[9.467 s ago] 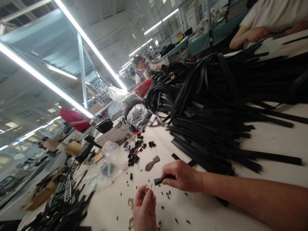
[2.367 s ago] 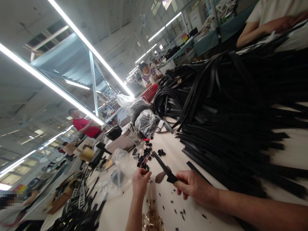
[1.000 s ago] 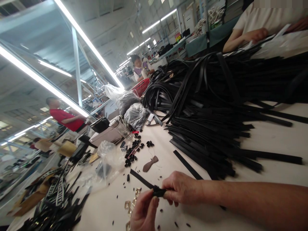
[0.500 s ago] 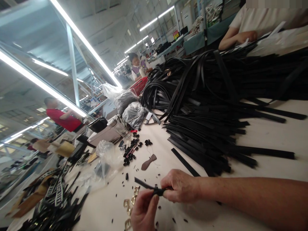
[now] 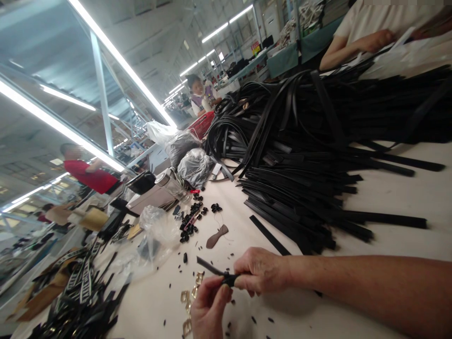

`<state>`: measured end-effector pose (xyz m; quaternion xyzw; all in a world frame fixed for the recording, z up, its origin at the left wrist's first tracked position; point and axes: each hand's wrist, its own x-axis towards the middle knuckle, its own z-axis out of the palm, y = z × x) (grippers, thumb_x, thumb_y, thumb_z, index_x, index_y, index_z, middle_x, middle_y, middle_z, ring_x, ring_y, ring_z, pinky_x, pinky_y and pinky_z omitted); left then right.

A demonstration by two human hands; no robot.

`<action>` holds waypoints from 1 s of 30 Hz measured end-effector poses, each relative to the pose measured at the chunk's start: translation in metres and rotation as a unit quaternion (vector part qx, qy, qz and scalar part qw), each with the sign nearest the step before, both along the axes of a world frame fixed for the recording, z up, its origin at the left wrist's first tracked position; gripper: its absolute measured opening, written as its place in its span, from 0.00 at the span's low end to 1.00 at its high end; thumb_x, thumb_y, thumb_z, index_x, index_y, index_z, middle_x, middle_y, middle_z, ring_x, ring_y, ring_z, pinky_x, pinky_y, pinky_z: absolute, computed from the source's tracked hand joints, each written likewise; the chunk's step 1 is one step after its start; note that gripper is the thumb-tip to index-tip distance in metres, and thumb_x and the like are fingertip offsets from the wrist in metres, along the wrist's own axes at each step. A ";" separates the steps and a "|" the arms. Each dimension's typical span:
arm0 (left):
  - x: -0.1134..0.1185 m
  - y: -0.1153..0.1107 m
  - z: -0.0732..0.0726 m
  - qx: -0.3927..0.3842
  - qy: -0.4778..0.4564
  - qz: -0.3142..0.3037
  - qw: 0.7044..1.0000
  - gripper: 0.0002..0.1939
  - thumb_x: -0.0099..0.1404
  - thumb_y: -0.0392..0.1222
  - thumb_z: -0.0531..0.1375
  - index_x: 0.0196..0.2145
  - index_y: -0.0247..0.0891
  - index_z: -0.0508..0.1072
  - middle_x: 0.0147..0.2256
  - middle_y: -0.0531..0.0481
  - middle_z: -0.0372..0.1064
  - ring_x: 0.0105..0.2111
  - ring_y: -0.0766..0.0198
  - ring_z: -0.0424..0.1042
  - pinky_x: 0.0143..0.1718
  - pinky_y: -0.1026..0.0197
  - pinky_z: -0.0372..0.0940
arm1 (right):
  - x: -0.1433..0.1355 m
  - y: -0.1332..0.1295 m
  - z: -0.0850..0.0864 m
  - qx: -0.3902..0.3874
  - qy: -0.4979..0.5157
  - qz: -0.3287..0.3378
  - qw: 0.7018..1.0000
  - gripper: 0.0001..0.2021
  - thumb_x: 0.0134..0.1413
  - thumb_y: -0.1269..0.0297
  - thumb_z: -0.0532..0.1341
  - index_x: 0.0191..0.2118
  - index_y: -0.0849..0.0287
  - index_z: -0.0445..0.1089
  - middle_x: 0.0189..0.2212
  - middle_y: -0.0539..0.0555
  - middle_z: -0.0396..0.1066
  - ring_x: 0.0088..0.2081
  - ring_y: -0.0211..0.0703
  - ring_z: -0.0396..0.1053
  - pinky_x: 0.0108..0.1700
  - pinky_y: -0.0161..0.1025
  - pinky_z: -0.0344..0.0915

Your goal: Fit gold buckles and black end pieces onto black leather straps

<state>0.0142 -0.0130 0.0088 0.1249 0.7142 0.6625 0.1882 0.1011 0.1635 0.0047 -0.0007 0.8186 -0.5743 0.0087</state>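
Between my two hands is a narrow black strap (image 5: 209, 266), its free end pointing up and to the left. My left hand (image 5: 209, 303) pinches it from below with thumb and fingertips, at a small dark lump whose kind I cannot make out. Close beside, my right hand (image 5: 260, 272) is closed round the strap, hiding part of it. Gold-coloured buckles (image 5: 185, 296) lie on the table just left of my left hand. Small black bits are scattered about both hands. A brown tie-shaped piece (image 5: 217, 236) rests beyond them.
A large heap of black straps (image 5: 296, 141) covers the table's far right. Small black loops (image 5: 190, 219) lie near a glass bottle (image 5: 173, 184) and a clear plastic bag (image 5: 155, 230). More straps (image 5: 77, 310) are piled at left. Across the table a person (image 5: 374, 40) works.
The whole view has shifted slightly. Both hands keep their hold on the strap, with only a small shift of the fingers. The person across the table has moved a hand slightly.
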 end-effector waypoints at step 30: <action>0.005 0.001 -0.001 -0.005 -0.061 -0.018 0.998 0.21 0.41 0.52 0.76 0.29 0.36 0.80 0.23 0.50 0.72 0.22 0.70 0.66 0.26 0.71 0.64 | -0.003 0.001 0.001 0.094 0.061 -0.031 0.993 0.08 0.51 0.66 0.61 0.25 0.62 0.73 0.17 0.47 0.66 0.20 0.32 0.60 0.23 0.29 0.52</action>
